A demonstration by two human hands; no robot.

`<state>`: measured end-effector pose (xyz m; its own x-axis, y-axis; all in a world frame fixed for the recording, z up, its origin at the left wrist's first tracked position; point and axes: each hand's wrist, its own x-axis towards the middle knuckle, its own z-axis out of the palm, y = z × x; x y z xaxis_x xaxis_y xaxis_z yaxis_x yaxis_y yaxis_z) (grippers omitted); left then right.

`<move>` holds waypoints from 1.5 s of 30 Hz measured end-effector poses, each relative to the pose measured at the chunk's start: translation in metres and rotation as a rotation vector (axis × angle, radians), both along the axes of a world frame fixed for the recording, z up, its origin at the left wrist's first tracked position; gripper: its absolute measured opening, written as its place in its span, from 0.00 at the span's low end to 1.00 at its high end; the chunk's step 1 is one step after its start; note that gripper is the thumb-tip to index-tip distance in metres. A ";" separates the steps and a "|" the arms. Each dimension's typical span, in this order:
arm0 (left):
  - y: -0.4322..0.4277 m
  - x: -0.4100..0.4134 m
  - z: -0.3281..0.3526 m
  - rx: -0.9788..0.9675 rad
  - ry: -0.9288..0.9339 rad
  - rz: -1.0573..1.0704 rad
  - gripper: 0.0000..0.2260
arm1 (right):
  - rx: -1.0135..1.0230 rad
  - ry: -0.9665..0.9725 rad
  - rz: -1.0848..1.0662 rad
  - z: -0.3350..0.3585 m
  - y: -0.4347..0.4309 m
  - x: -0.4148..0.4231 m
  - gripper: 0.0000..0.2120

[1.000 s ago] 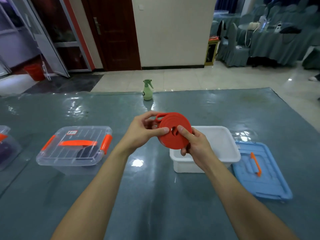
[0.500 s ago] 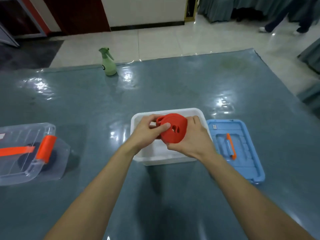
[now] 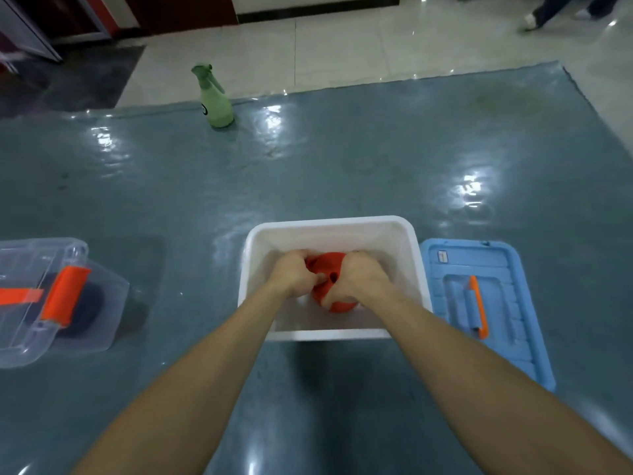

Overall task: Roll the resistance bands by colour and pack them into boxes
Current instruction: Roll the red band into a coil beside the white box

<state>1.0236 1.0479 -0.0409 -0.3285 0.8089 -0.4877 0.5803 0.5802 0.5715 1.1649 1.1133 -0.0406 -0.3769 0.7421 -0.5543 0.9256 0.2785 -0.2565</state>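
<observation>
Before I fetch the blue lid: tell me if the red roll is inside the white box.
Inside. The red roll lies below the white box rim, gripped by left hand and right hand.

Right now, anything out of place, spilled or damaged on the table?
Nothing spilled or damaged. Left hand and right hand hold the red band roll in the white box; blue lid lies beside it. Only stray: green spray bottle at the far table edge.

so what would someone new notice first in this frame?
The red band roll, gripped by the left hand and right hand inside the white box at centre. Next, the blue lid lying flat right of that box, and a clear box with orange latches at the left edge. A green spray bottle stands at the far edge.
</observation>
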 end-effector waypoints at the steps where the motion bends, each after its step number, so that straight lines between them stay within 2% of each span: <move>1: 0.002 0.001 -0.006 -0.002 0.011 -0.005 0.22 | -0.003 -0.003 0.004 -0.005 0.000 -0.001 0.44; 6: 0.002 -0.005 -0.020 -0.020 0.037 0.059 0.22 | -0.026 -0.080 0.132 -0.012 0.000 -0.006 0.53; 7: 0.002 -0.006 -0.021 -0.032 0.067 0.086 0.19 | -0.032 -0.102 0.181 -0.005 0.000 -0.005 0.50; 9: 0.001 -0.007 -0.022 -0.091 0.149 0.134 0.14 | -0.035 -0.081 0.214 0.013 -0.002 0.002 0.39; 10: -0.001 -0.008 -0.022 -0.137 0.177 0.153 0.17 | -0.036 -0.033 0.176 0.022 -0.005 0.008 0.34; 12: -0.005 -0.007 -0.024 -0.210 0.225 0.122 0.25 | 0.057 0.170 0.029 0.039 -0.014 0.028 0.26; 15: -0.006 0.001 -0.017 -0.261 0.309 0.051 0.28 | 0.520 0.666 -0.367 0.052 -0.036 0.080 0.09; 16: -0.005 0.004 -0.015 -0.274 0.330 0.029 0.28 | 0.678 0.776 -0.510 0.051 -0.043 0.100 0.07; 17: -0.005 0.007 -0.013 -0.287 0.359 -0.002 0.29 | 0.771 0.798 -0.628 0.045 -0.048 0.119 0.06; 19: -0.004 0.011 -0.009 -0.304 0.413 -0.043 0.28 | 0.740 0.622 -0.760 0.023 -0.053 0.154 0.10; 21: -0.005 0.013 -0.007 -0.315 0.443 -0.045 0.27 | 0.558 0.358 -0.826 -0.004 -0.054 0.183 0.19; 22: -0.004 0.015 -0.006 -0.320 0.462 -0.046 0.27 | 0.489 0.293 -0.857 -0.015 -0.055 0.195 0.22; 23: -0.004 0.016 -0.005 -0.319 0.486 -0.053 0.27 | 0.446 0.272 -0.880 -0.025 -0.056 0.204 0.21; 27: -0.001 0.015 -0.004 -0.311 0.543 -0.092 0.25 | 0.406 0.296 -0.877 -0.044 -0.059 0.222 0.06; 30: 0.002 0.016 0.006 -0.280 0.569 -0.163 0.23 | 0.441 0.368 -0.895 -0.032 -0.051 0.233 0.09; 33: -0.003 0.020 0.023 -0.127 0.511 -0.146 0.19 | 0.577 0.419 -0.854 0.005 -0.041 0.245 0.07; 36: -0.029 0.020 0.041 0.259 0.368 -0.019 0.10 | 0.771 0.497 -0.762 0.051 -0.033 0.248 0.05; 38: -0.057 0.017 0.048 0.484 0.317 0.059 0.07 | 0.838 0.580 -0.667 0.077 -0.026 0.239 0.04; 40: -0.087 0.013 0.047 0.641 0.365 0.150 0.07 | 0.817 0.670 -0.528 0.093 -0.018 0.218 0.03; 42: -0.113 0.009 0.040 0.709 0.399 0.259 0.10 | 0.745 0.735 -0.397 0.099 -0.011 0.188 0.03; 43: -0.124 0.008 0.035 0.716 0.360 0.318 0.13 | 0.705 0.751 -0.334 0.100 -0.009 0.170 0.03; 45: -0.139 0.006 0.027 0.672 0.153 0.477 0.17 | 0.612 0.755 -0.215 0.096 -0.008 0.134 0.03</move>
<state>1.0296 0.9087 -0.0138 -0.7328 0.6686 0.1268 0.4583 0.3471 0.8182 1.2990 1.1056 0.0556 -0.2973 0.9138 0.2768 0.6252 0.4054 -0.6669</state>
